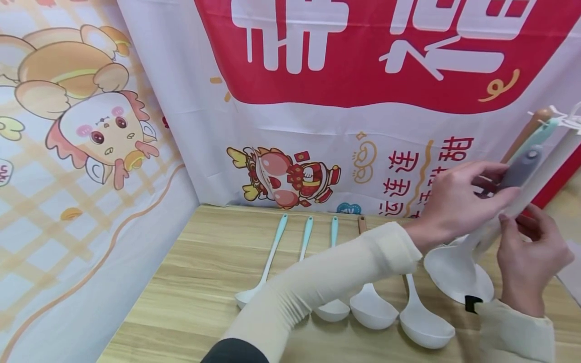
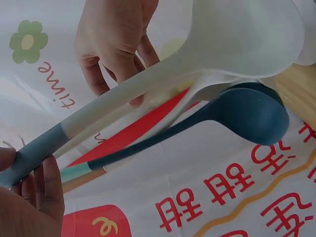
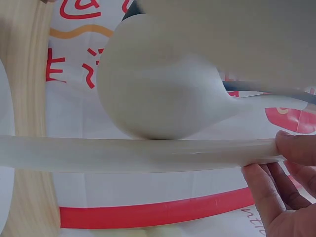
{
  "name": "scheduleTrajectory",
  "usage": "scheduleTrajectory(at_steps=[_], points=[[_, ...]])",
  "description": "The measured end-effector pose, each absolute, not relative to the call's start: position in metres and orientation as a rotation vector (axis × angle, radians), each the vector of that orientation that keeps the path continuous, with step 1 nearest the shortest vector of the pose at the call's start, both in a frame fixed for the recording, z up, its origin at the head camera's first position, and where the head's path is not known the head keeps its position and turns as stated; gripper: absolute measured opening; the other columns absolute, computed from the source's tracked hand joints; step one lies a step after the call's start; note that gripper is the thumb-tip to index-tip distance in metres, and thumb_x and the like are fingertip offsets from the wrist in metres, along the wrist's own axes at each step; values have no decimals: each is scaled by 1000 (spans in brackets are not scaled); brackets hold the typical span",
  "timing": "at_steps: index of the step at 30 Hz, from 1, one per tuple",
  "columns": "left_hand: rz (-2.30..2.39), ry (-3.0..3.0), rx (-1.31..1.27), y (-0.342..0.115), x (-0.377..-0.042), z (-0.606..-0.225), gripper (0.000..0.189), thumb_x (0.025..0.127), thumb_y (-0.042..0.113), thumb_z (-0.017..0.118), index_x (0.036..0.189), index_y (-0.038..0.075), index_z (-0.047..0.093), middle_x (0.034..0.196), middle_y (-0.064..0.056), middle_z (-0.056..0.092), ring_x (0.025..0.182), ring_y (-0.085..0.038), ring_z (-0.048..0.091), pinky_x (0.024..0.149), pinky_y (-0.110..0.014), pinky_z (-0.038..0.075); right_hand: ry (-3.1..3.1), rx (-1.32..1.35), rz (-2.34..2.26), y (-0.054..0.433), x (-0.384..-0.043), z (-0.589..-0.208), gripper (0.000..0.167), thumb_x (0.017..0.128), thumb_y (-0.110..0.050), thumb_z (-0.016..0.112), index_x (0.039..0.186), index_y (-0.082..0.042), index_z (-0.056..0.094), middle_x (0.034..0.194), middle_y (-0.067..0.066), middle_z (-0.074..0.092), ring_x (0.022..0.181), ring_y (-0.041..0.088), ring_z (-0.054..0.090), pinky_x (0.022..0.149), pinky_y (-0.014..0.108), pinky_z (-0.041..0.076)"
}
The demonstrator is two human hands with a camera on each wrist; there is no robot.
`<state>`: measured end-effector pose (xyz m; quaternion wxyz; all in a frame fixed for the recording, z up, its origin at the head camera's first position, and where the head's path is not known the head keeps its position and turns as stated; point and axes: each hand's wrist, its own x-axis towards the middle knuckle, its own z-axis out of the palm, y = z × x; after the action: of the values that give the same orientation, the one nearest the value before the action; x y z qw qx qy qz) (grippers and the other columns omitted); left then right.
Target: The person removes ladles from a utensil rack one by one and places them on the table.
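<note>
At the right of the head view, my left hand [image 1: 467,201] grips the grey-blue handle [image 1: 522,166] of a white ladle. The left wrist view shows this ladle's large bowl [image 2: 247,34] at the far end of its tilted shaft. My right hand [image 1: 533,252], lower down, pinches a white pole [image 3: 148,155] between thumb and fingers. White hooks [image 1: 565,118] sit at the pole's top. Beside the gripped ladle are a dark blue ladle [image 2: 256,113] with a mint handle and a brown handle [image 1: 526,133]. Whether the gripped ladle still hangs on a hook, I cannot tell.
Several white ladles lie in a row on the wooden table [image 1: 181,282], among them a mint-handled ladle [image 1: 272,252] at the left and a ladle [image 1: 426,322] nearest the pole. My left sleeve [image 1: 336,272] covers part of the row. A printed cloth [image 1: 290,121] hangs behind.
</note>
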<state>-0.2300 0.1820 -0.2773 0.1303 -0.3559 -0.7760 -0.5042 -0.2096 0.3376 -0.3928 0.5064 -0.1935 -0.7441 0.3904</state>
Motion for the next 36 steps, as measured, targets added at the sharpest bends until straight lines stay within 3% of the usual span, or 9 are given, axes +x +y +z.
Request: scheduleTrajectory(at_steps=[7, 13, 20, 27, 36], points=[[-1488, -2092, -1087, 142, -233, -282, 37, 95, 15, 79, 130, 6, 69, 122, -6, 76, 88, 8, 70, 79, -1, 52, -1818, -496, 951, 336, -210, -392, 34, 101, -33, 71, 135, -29, 72, 130, -1, 76, 90, -23, 51, 100, 9, 51], [-1515, -2068, -1009, 100, -237, -281, 36, 93, 14, 81, 127, 5, 72, 117, -8, 78, 86, 4, 72, 75, -5, 56, -1858, -582, 993, 333, -209, -391, 36, 103, -35, 68, 139, -32, 69, 135, 1, 74, 95, -20, 51, 106, 13, 51], [-1638, -1977, -949, 49, -247, -283, 38, 92, 8, 81, 128, -1, 71, 116, -17, 77, 88, -13, 76, 75, -17, 63, -1890, -626, 994, 322, -204, -382, 38, 106, -34, 63, 143, -32, 65, 141, 1, 70, 99, -19, 48, 110, 17, 50], [-1656, -1981, -868, 8, -249, -285, 38, 94, 10, 79, 130, 0, 71, 118, -17, 77, 94, -22, 77, 78, -24, 65, -1911, -673, 1035, 320, -199, -377, 40, 106, -41, 60, 146, -37, 61, 144, 0, 66, 101, -19, 47, 115, 21, 47], [-1630, -1945, -707, -44, -250, -298, 36, 92, 8, 81, 126, 1, 73, 112, -16, 77, 92, -23, 75, 79, -36, 67, -1923, -674, 1058, 315, -196, -374, 41, 106, -43, 59, 146, -38, 60, 146, -1, 65, 104, -18, 48, 117, 24, 45]])
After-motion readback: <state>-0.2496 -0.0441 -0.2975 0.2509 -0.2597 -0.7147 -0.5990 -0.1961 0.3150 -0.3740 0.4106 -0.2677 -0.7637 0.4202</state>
